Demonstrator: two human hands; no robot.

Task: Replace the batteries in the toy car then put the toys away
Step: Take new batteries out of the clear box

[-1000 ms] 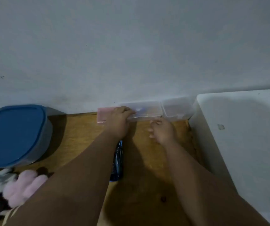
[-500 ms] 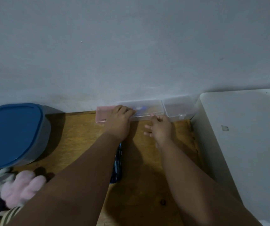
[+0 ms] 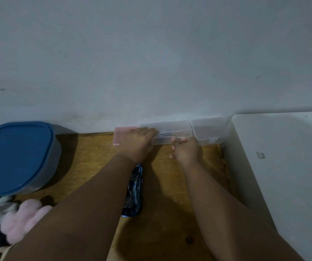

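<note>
A long clear plastic case (image 3: 172,129) lies against the wall on the wooden table (image 3: 95,159). My left hand (image 3: 137,143) rests flat on its left end and on the pink box (image 3: 118,135) beside it. My right hand (image 3: 186,150) touches the case's front edge with thumb and fingertips pinched at the lid. Thin tools show faintly inside the case. A dark blue toy car (image 3: 133,191) lies on the table under my left forearm, partly hidden.
A smaller clear box (image 3: 208,131) sits right of the case. A grey tub with a blue lid (image 3: 13,157) stands at the left. Plush toys (image 3: 17,221) lie at the bottom left. A white surface (image 3: 287,176) borders the table on the right.
My right hand has moved up from the table to the case's front edge. My left hand has stayed on the case's left end.
</note>
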